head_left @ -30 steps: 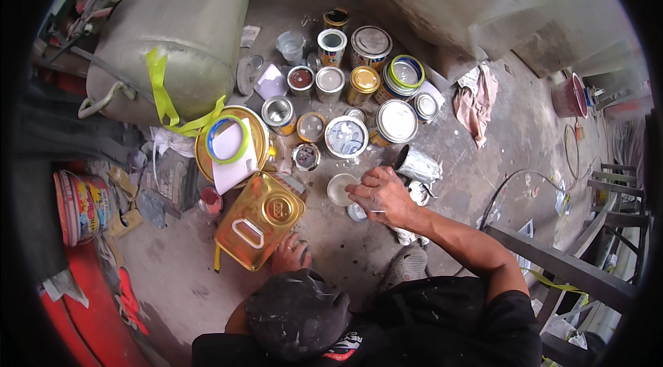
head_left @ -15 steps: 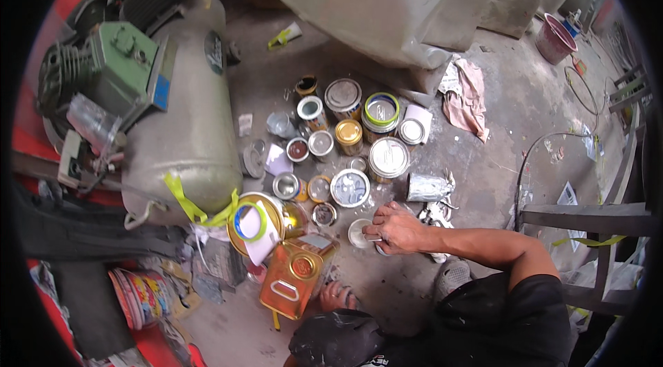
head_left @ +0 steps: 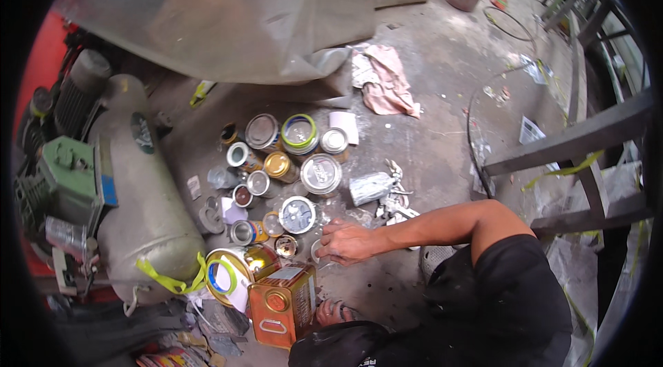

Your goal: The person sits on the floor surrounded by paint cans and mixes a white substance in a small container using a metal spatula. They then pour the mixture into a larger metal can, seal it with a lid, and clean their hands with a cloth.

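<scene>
My right hand (head_left: 345,241) reaches in from the right, fingers bent and closed at the rim of a small pale cup (head_left: 317,251) on the floor. The hand covers part of the cup, and whatever is pinched in the fingers is too small to make out. An orange rectangular tin (head_left: 277,308) with a round cap and a handle stands to its lower left. What look like bare toes (head_left: 330,312) show beside the tin. My left hand does not show. Nearest the cup are a small open tin (head_left: 286,246) and a paint can (head_left: 298,214) with a smeared grey lid.
Several paint cans (head_left: 321,174) cluster beyond the hand. A large gold can (head_left: 238,270) bears a green-and-blue ring. Left lies a compressor tank (head_left: 141,187). A silvery can (head_left: 369,187) and a pink cloth (head_left: 388,84) lie farther right, with a grey frame (head_left: 566,136) at the edge.
The whole scene has shifted left in the view as my head turned. My right hand stays at the pale cup and now covers more of it.
</scene>
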{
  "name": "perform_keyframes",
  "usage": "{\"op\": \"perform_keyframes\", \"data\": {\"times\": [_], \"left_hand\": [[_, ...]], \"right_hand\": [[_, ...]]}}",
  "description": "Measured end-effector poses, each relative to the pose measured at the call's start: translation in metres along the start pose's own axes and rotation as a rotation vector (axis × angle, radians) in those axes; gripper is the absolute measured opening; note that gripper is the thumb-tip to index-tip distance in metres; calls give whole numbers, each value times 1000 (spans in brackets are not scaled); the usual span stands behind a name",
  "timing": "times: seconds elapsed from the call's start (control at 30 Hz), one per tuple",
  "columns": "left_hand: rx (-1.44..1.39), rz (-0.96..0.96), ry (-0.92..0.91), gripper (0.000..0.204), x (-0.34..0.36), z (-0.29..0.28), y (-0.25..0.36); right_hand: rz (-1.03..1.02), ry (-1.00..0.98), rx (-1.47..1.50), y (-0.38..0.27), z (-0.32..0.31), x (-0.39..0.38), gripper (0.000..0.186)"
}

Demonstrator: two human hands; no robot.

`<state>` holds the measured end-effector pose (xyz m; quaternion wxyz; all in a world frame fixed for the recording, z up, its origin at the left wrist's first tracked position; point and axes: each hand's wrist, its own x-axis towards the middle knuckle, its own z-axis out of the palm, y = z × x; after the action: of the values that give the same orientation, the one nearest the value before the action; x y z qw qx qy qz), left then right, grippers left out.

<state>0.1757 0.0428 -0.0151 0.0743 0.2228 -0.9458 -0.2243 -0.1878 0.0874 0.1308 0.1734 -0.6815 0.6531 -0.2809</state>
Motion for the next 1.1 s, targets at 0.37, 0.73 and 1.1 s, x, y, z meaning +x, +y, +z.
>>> {"op": "perform_keyframes", "data": {"times": [0.37,0.73,1.1], "left_hand": [[53,84,0,31,-3,2,-15],[9,54,6,28,1,-2,-6],[-25,9,53,29,1,0,-4]], "right_hand": [[35,59,25,-6,6,4,16],[41,46,36,0,9,-2,22],[84,-4,56,2,0,0,17]]}}
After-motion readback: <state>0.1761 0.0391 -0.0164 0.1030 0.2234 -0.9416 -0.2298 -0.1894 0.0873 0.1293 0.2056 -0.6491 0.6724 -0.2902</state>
